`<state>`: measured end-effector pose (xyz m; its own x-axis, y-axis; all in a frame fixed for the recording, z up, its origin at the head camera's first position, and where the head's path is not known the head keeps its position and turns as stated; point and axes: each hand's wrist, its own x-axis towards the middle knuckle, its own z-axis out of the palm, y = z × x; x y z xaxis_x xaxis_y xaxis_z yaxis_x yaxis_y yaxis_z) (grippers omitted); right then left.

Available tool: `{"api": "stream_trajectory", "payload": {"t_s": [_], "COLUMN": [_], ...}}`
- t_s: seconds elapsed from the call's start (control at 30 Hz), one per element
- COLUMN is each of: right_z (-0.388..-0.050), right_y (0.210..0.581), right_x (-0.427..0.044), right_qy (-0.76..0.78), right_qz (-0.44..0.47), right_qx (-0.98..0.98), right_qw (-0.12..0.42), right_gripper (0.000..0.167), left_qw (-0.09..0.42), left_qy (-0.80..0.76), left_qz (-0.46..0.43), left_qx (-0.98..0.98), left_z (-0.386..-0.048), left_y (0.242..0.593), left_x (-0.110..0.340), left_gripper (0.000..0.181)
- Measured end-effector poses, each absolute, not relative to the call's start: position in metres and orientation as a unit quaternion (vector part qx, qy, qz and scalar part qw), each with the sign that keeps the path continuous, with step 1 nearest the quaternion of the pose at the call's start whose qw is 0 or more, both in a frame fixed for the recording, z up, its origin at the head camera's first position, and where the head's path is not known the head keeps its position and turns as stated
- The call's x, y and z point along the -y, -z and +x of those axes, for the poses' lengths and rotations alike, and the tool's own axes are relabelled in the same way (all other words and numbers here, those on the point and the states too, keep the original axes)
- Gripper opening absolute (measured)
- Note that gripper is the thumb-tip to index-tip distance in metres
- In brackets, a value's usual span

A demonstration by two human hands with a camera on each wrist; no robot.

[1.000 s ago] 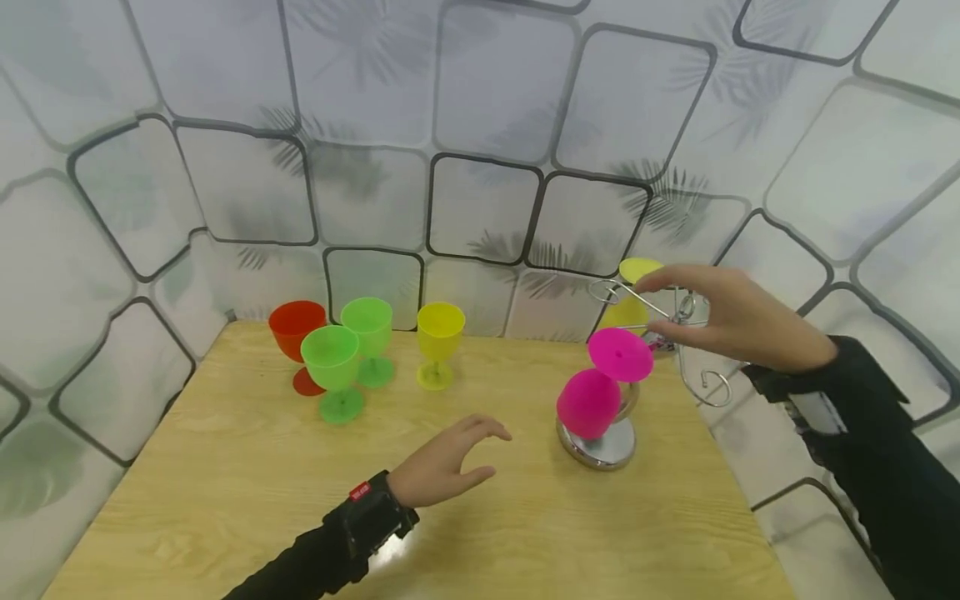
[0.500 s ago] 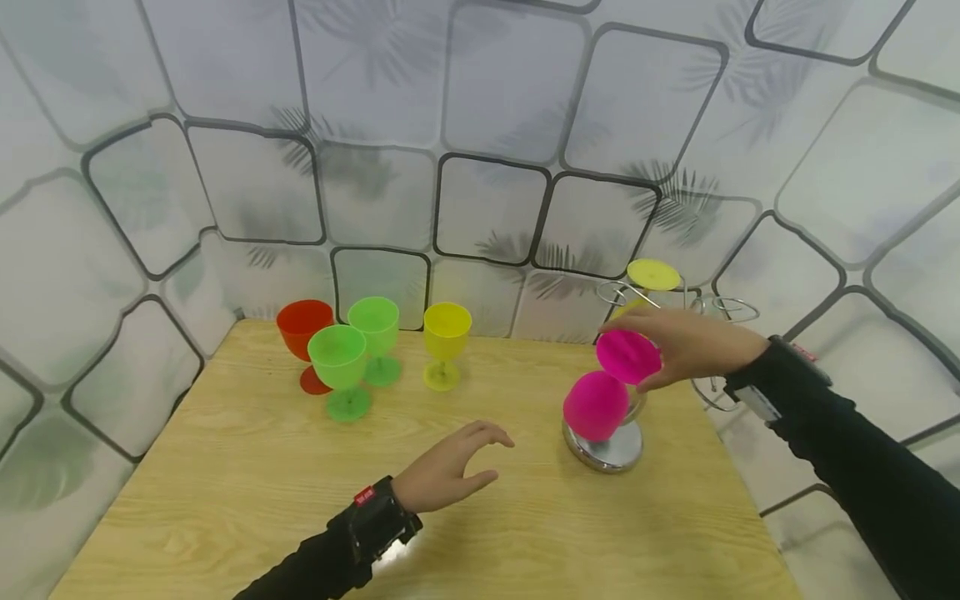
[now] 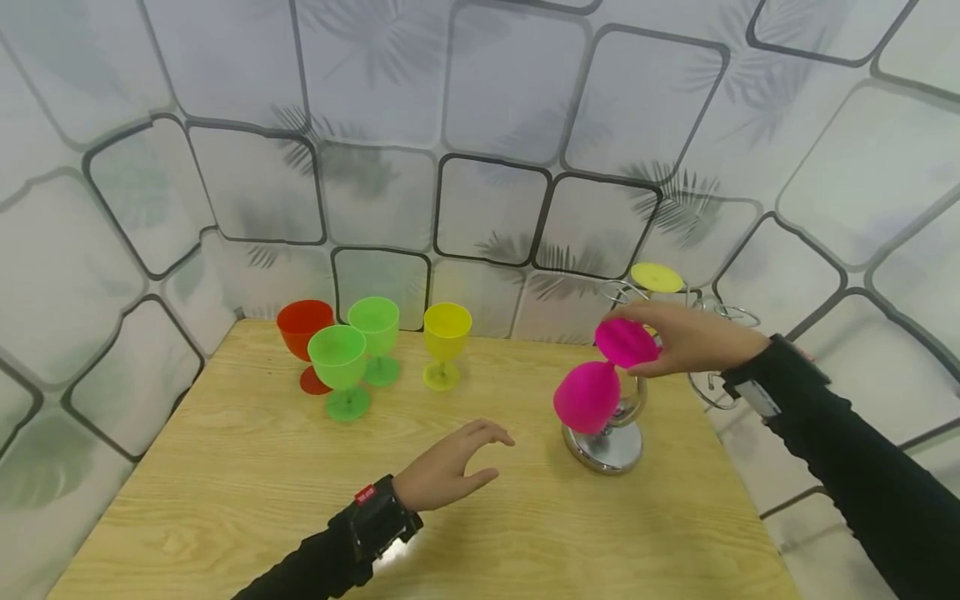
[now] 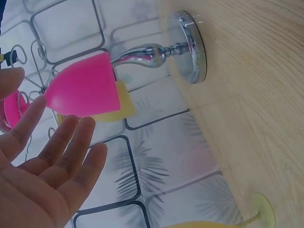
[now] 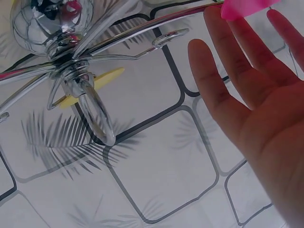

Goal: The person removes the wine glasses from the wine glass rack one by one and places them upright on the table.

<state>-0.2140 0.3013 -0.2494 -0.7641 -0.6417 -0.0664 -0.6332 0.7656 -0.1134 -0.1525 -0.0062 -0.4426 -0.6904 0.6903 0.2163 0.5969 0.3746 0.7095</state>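
A pink goblet (image 3: 587,398) hangs upside down and tilted at a chrome goblet rack (image 3: 609,450), its bowl low and to the left. My right hand (image 3: 697,335) pinches its round foot between thumb and fingers. I cannot tell if its stem still touches the rack's wire arm. Over the table's middle, my left hand (image 3: 453,467) is held with fingers apart and nothing in it; the left wrist view shows that hand (image 4: 57,175) below the pink goblet (image 4: 85,88). In the right wrist view the curled wire arms of the rack (image 5: 66,66) lie beside my fingers.
An upside-down yellow goblet (image 3: 657,277) hangs behind the right hand, mostly hidden. At the back left of the wooden table (image 3: 262,500) stand a red goblet (image 3: 303,329), two green goblets (image 3: 337,358) and another yellow goblet (image 3: 447,332). A patterned curtain (image 3: 487,208) borders the table.
My right hand has gone from the rack's wire top to the pink goblet's foot and grips it. The goblet has tipped and shifted slightly left. My left hand has stayed nearly still.
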Motion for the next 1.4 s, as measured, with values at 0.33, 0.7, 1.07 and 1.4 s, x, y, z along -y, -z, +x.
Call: {"api": "stream_trajectory", "payload": {"t_s": [0.33,0.7,1.07,1.4], "right_z": [-0.223,-0.221,-0.193,-0.172], "right_y": [0.245,0.24,0.243,0.244], "right_x": [-0.307,-0.327,-0.335,-0.303], "right_qy": [0.071,0.086,0.059,0.05], "right_qz": [-0.298,-0.24,-0.269,-0.341], "right_qx": [-0.95,-0.965,-0.961,-0.939], "right_qw": [0.056,0.066,0.033,-0.004], "right_gripper": [0.068,0.074,0.068,0.064], "left_qw": [0.053,0.051,0.046,0.057], "left_qy": [-0.399,-0.408,-0.403,-0.405], "left_qz": [0.392,0.397,0.394,0.385], "left_qx": [-0.827,-0.821,-0.825,-0.828], "left_z": [-0.153,-0.153,-0.154,-0.156], "left_y": [0.443,0.445,0.45,0.455], "left_x": [0.006,0.006,0.005,0.006], "left_gripper": [0.037,0.037,0.038,0.037]}}
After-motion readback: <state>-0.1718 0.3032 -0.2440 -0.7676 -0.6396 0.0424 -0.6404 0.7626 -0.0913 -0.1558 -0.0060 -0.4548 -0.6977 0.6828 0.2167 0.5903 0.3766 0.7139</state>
